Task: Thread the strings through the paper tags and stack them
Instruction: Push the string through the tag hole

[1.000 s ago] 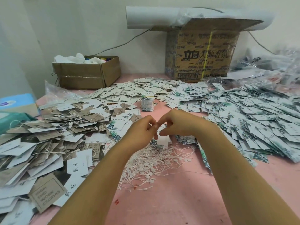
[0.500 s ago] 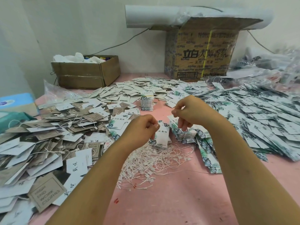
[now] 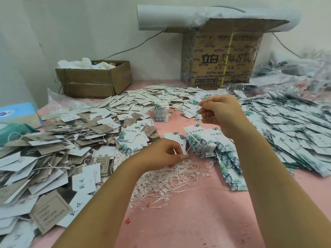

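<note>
My left hand (image 3: pixel 165 153) pinches a white paper tag (image 3: pixel 174 139) with a green leaf print just above a heap of loose white strings (image 3: pixel 172 178). My right hand (image 3: pixel 221 113) is raised up and to the right, fingers curled, pinching the end of a thin string (image 3: pixel 200 122) that runs down toward the tag. A neat stack of leaf-print tags (image 3: pixel 202 140) lies between the hands. A heap of strung grey and white tags (image 3: pixel 53 149) covers the left of the pink table (image 3: pixel 197 221).
A wide spread of leaf-print tags (image 3: pixel 286 131) fills the right side. A small banded bundle of tags (image 3: pixel 161 113) stands behind. Two cardboard boxes (image 3: pixel 95 81) (image 3: pixel 222 56) sit at the wall. A blue tissue box (image 3: pixel 18 113) is at the far left.
My hands were close together over the strings. My right hand has pulled up and to the right, drawing the string out, while my left hand stayed low with the tag.
</note>
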